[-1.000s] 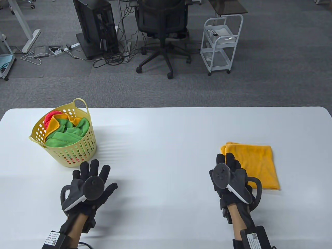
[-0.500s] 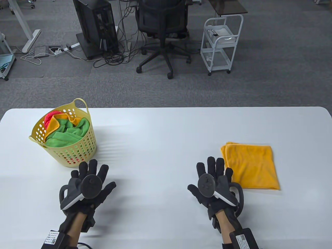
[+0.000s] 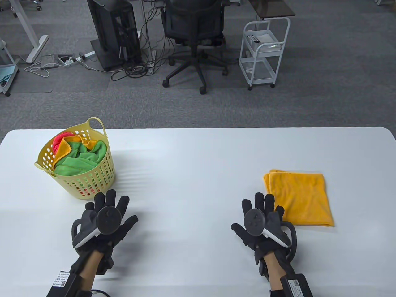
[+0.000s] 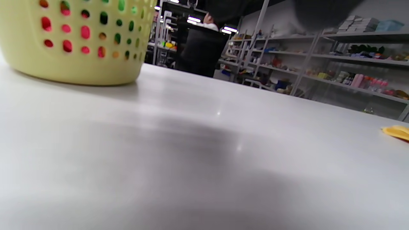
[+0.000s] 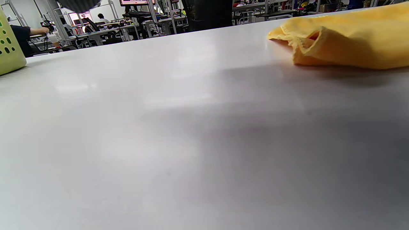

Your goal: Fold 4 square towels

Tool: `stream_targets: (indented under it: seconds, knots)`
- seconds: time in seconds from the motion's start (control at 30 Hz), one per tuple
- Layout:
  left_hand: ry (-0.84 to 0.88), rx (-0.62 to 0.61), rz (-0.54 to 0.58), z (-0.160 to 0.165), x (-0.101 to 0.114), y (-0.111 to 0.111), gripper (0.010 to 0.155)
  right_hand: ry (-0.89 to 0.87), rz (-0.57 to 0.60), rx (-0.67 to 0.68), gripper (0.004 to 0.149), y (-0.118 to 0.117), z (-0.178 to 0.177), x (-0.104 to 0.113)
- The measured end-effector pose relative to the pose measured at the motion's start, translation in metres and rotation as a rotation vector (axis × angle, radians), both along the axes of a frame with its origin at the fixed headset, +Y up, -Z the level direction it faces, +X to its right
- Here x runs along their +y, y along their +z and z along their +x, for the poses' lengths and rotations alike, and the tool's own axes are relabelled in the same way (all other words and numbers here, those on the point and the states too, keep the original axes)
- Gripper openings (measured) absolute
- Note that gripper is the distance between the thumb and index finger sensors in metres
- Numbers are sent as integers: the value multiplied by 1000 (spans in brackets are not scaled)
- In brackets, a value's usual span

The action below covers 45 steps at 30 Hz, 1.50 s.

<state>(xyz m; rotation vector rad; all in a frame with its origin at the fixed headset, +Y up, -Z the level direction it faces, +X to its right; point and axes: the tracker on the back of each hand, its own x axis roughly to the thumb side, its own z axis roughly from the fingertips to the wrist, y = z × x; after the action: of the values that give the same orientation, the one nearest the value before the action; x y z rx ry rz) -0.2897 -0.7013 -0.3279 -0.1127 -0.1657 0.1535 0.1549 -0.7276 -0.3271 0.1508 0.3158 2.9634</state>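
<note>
Bare white table (image 3: 198, 161) stretches wide between the yellow basket (image 3: 92, 182) at far left and the folded orange towel (image 3: 298, 198) at right. Green, orange and red towels (image 3: 80, 154) sit crumpled inside the basket. The left hand (image 3: 103, 221) lies just near of the basket, fingers spread, holding nothing. The right hand (image 3: 260, 225), fingers likewise spread and empty, sits just left of the orange towel. Grey carpet, an office chair (image 3: 195, 34) and a white cart (image 3: 263, 49) lie beyond.

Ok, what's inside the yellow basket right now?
The yellow basket holds crumpled towels: green towels on top, an orange towel and a red towel behind. How many lie underneath is hidden.
</note>
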Motion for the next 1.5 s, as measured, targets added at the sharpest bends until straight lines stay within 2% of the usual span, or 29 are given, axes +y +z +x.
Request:
stream_targets:
  seconds: [0.2,0.3,0.33,0.37,0.47,0.5,0.6,0.7,0.77,0.9,0.97,1.03,1.17,1.5]
  knots:
    - [3,10,127,-8,34,3,78,-20,-8,18,87,-1,-1,-1]
    - [36,72,175,-25,71,-11,77,-36,-5,26,87,-2,-2,-1]
    - [49,77,179,-32,88,-19,75,-39,-7,29,87,-2,-2,-1]
    - [58,81,175,-36,95,-23,74,-40,-8,29,87,-2,-2,-1]
    - [40,131,108,-52,134,-54,73,-42,-8,33,84,-3,-1,-1]
    - [28,157,98,-61,149,-71,72,-24,-5,32,84,-3,-1,-1]
    - [10,209,55,-75,165,-109,68,-18,-2,24,84,-2,0,0]
    - [-30,252,-139,-80,159,-147,66,-22,2,8,85,-2,3,1]
    - [-64,279,-197,-82,149,-166,67,-28,3,-2,85,-3,5,1]
    - [-106,297,-284,-82,130,-189,65,-34,1,-13,85,-3,7,1]
    - [-71,271,-281,-83,120,-199,50,-58,-10,-14,84,-4,9,0]
    - [-30,274,-334,-84,115,-203,46,-63,-12,-15,84,-4,9,-1]
    - [-86,303,-463,-87,104,-209,42,-63,-14,-9,83,-4,8,0]
    - [-176,365,-524,-100,89,-208,50,-70,-5,-3,81,-6,8,-1]
